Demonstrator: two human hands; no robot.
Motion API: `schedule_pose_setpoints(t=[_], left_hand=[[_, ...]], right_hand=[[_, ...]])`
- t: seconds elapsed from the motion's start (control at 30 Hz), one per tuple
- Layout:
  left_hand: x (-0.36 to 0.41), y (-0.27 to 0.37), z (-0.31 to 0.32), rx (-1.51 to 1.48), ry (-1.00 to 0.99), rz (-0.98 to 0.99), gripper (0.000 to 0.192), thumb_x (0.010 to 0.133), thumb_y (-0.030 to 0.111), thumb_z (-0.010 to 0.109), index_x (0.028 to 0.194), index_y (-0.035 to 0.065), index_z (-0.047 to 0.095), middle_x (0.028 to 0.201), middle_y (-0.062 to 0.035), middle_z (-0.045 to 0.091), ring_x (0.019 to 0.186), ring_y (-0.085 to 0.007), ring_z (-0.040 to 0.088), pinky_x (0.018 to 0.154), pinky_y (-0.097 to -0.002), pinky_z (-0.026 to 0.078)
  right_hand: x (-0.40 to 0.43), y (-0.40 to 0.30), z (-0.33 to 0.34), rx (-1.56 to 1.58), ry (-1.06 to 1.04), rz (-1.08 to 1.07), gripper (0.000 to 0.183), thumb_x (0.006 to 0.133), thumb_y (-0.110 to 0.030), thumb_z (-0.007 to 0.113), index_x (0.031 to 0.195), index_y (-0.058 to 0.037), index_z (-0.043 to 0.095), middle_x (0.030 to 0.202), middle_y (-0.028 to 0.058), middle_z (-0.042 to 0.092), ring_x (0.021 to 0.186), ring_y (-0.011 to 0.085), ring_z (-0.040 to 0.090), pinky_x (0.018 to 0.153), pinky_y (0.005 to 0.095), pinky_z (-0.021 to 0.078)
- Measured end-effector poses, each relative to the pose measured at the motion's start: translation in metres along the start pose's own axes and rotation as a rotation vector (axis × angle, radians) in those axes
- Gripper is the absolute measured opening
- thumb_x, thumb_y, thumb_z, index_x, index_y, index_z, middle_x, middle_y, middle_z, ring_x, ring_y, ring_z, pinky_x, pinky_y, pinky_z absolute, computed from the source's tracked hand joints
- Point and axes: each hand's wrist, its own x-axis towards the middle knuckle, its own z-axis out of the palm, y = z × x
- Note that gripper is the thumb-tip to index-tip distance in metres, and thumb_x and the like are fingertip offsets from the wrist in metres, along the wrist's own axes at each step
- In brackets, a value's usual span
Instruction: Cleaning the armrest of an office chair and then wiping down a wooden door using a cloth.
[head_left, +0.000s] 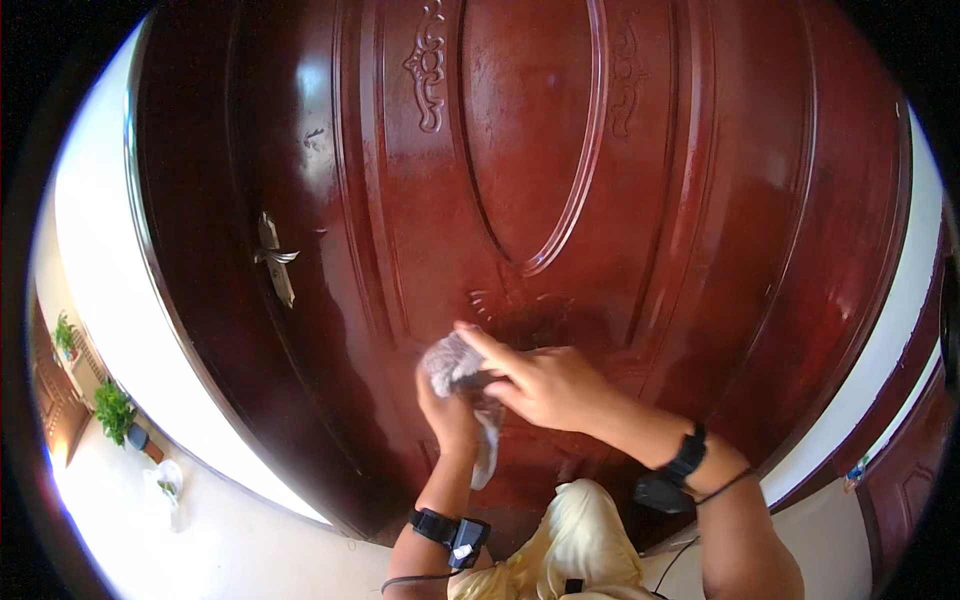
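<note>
A crumpled greyish cloth (452, 364) is bunched in my left hand (448, 412), with one end hanging down beside the wrist. My right hand (551, 386) reaches across from the right, its index finger extended along the cloth's upper edge; whether it grips the cloth is unclear. Both hands are in front of the lower middle of a glossy reddish-brown panelled door (525, 150), which has carved scrolls and an oval moulding. To the left on the door is a metal lever handle (277, 257) on a long plate.
White wall (112, 247) flanks the door. Potted plants (114, 411) and a white plastic bag (166, 484) are at the lower left on a pale floor (240, 547). Another reddish-brown door (907, 480) shows at far right. My knee (589, 517) in pale yellow trousers is near the door's bottom.
</note>
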Motion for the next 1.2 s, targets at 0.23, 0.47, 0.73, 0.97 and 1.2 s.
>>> schedule_pose_setpoints(t=[0.23,0.47,0.73,0.97,1.2], left_hand=[[0.11,0.041,-0.029,0.355,0.244,0.625,0.042,0.099,0.015,0.041,0.138,0.006,0.028,0.13,-0.015,0.043,0.12,-0.027,0.045,0.103,-0.0415,0.038],[0.225,0.066,-0.04,0.536,0.441,0.815,0.044,0.097,0.025,0.041,0.133,0.0013,0.036,0.129,-0.0174,0.043,0.116,-0.0303,0.046,0.102,-0.0404,0.036],[0.302,0.061,-0.013,0.688,0.132,0.768,0.057,0.081,0.004,0.055,0.135,-0.0032,0.039,0.128,-0.0273,0.05,0.122,-0.0372,0.047,0.103,-0.0512,0.038],[0.195,0.092,0.096,1.028,-0.07,0.934,0.079,0.073,0.001,0.067,0.142,0.0243,0.036,0.15,-0.0121,0.032,0.141,-0.0316,0.022,0.115,-0.0497,0.018],[0.278,0.124,0.036,1.066,0.065,1.114,0.06,0.078,0.002,0.065,0.134,0.018,0.049,0.143,-0.0142,0.04,0.132,-0.0355,0.038,0.108,-0.044,0.034]], right_hand=[[-0.147,0.041,-0.129,-1.135,0.456,0.211,0.044,0.083,-0.001,0.058,0.126,-0.0088,0.056,0.13,0.0141,0.053,0.123,0.0322,0.048,0.106,0.0458,0.0381],[-0.327,0.03,-0.205,-1.848,0.618,0.584,0.058,0.09,-0.014,0.056,0.145,-0.0189,0.038,0.155,0.0102,0.024,0.141,0.0357,0.022,0.113,0.0472,0.0215],[-0.354,0.09,-0.174,-1.216,0.842,0.548,0.061,0.101,-0.039,0.03,0.149,-0.0018,0.018,0.156,0.0163,0.015,0.145,0.0318,0.01,0.116,0.0436,0.0084],[-0.338,0.122,-0.149,-1.231,1.098,0.572,0.059,0.099,-0.026,0.038,0.15,-0.0068,0.015,0.156,0.0152,0.015,0.144,0.0307,0.014,0.117,0.0447,0.0117],[-0.34,0.124,-0.154,-1.314,1.098,0.577,0.056,0.1,-0.028,0.036,0.15,-0.0092,0.017,0.155,0.0141,0.018,0.143,0.0311,0.017,0.116,0.0465,0.0155]])
